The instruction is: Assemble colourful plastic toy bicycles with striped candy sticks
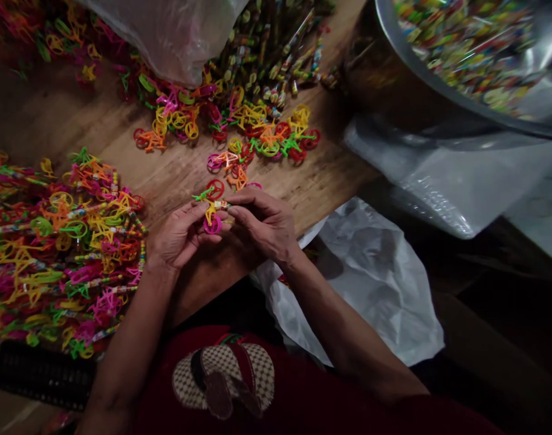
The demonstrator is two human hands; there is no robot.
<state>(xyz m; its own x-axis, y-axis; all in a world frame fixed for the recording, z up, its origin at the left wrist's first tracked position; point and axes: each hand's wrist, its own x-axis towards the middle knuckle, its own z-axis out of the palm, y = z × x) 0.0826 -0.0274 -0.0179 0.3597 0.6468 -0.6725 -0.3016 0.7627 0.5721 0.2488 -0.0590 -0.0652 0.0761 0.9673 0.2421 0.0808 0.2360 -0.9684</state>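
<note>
Near the table's front edge, my left hand (182, 234) pinches a small plastic toy bicycle (211, 212) with a yellow frame and red and magenta wheels. My right hand (267, 225) meets it from the right, its thumb and forefinger closed on a short patterned candy tube (221, 205) that touches the toy. Just beyond the fingers lie loose toy bicycles (237, 175) in orange, red and pink. To the left is a big heap of toy bicycles joined with candy tubes (62, 241).
More toy bicycles (176, 121) and a pile of candy tubes (262, 54) lie at the back, partly under a plastic bag (180, 36). A metal basin (384, 78) of wrapped sweets stands at right. A white sack (370, 272) hangs by the table edge; a black basket (44, 374) is lower left.
</note>
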